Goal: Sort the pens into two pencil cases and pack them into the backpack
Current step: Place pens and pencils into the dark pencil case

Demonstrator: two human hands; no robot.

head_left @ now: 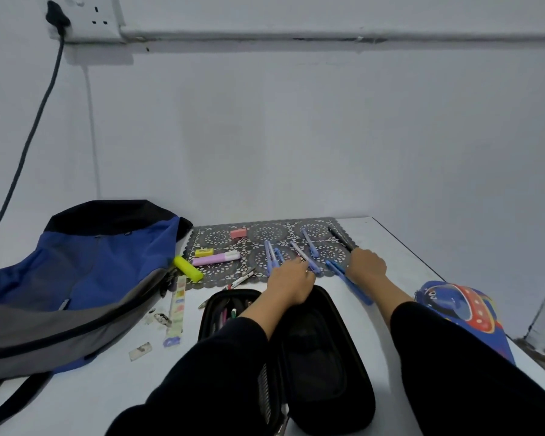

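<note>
White table (387, 239); blue pens (309, 244) look light, stiff, slippery: pinch mid-barrel. Right hand (367, 265) clamps some; left hand (291, 281) fingers unclear.

One backpack (85, 265), two pencil cases (321, 341), two highlighters (188, 268), two erasers (238, 233), one ruler (177, 313), one black pen (340, 239); blue pens (269, 256) overlap, at least six.

Single head-worn view, forward and down, close above the table (390, 243); wall (296, 136) behind
</note>
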